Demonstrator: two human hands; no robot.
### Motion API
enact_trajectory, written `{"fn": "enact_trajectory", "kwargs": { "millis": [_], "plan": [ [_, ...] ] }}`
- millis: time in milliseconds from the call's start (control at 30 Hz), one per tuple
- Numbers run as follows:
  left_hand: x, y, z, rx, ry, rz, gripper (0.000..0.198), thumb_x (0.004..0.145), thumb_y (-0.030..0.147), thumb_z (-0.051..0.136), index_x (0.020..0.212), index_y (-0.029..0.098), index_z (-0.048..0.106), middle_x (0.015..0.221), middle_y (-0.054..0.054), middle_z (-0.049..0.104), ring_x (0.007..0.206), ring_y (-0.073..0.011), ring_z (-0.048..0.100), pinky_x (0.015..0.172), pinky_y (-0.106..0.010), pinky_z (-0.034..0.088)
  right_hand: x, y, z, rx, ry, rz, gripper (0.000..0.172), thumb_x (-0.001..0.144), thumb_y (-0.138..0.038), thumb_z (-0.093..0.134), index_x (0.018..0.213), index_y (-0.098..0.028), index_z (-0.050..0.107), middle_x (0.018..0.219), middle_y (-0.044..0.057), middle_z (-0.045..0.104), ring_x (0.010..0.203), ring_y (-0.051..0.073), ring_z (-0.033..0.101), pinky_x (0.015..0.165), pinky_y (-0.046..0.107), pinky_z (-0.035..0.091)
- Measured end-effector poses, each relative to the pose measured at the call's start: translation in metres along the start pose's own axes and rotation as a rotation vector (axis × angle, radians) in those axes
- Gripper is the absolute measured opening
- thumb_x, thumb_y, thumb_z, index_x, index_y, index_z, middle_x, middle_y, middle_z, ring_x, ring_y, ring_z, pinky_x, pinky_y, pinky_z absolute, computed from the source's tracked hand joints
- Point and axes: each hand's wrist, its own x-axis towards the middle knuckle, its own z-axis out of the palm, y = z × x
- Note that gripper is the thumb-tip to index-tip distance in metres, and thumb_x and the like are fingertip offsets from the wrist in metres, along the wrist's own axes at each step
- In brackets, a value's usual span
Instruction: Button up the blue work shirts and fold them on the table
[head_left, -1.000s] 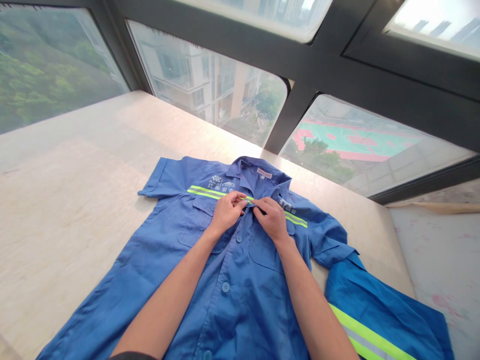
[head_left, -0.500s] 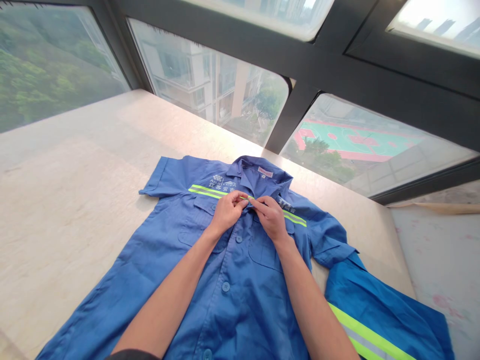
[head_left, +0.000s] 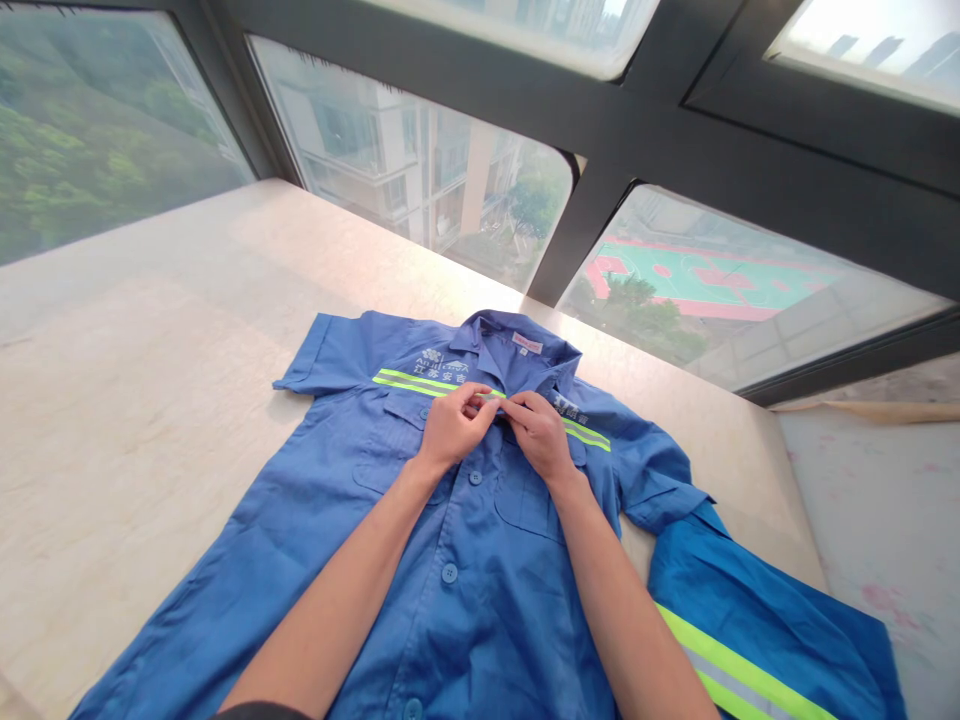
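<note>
A blue short-sleeved work shirt [head_left: 300, 530] lies spread front up, its collar away from me and a yellow-green reflective stripe across the chest. Just below the open collar, my left hand [head_left: 456, 425] pinches one front edge of the shirt at the stripe. My right hand [head_left: 538, 435] pinches the opposite edge, and the fingertips of both hands meet there. Whatever lies between the fingertips is hidden. Down the front, a button [head_left: 475, 478] shows just below my hands, with another button [head_left: 449, 573] farther down.
The shirt rests on a pale stone-like ledge [head_left: 135, 400]. Beside its right sleeve lies a brighter blue folded garment [head_left: 780, 610] with reflective bands. Dark window frames [head_left: 637, 120] rise behind, and a pale flowered surface [head_left: 885, 520] is at the right.
My left fingers have shifted slightly at the shirt's front edge, the thumb now straighter. Both hands stay at the same spot; the whole view has moved a little.
</note>
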Motion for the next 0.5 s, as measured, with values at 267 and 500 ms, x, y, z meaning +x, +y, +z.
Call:
{"fn": "enact_trajectory", "kwargs": {
  "millis": [267,500],
  "plan": [
    [-0.006,0.005,-0.002,0.418,-0.065,0.181,0.028,0.080,0.030,0.068,0.107,0.022,0.068,0.088,-0.001,0.073,0.069,-0.0150,0.066,0.070,-0.026,0.051,0.001,0.000,-0.002,-0.004,-0.013,-0.012,0.032,0.096,-0.016,0.045,0.108,-0.024,0.074,0.087,0.007,0.064,0.084,0.020,0.059,0.075,0.032,0.048],
    [-0.008,0.015,0.000,0.590,-0.111,0.134,0.031,0.082,0.022,0.061,0.113,0.024,0.068,0.096,-0.002,0.076,0.081,-0.0192,0.070,0.074,-0.027,0.051,0.001,0.000,-0.002,-0.056,-0.019,0.008,0.031,0.095,-0.013,0.046,0.105,-0.023,0.074,0.088,0.007,0.065,0.086,0.020,0.058,0.077,0.032,0.048]
  ]
}}
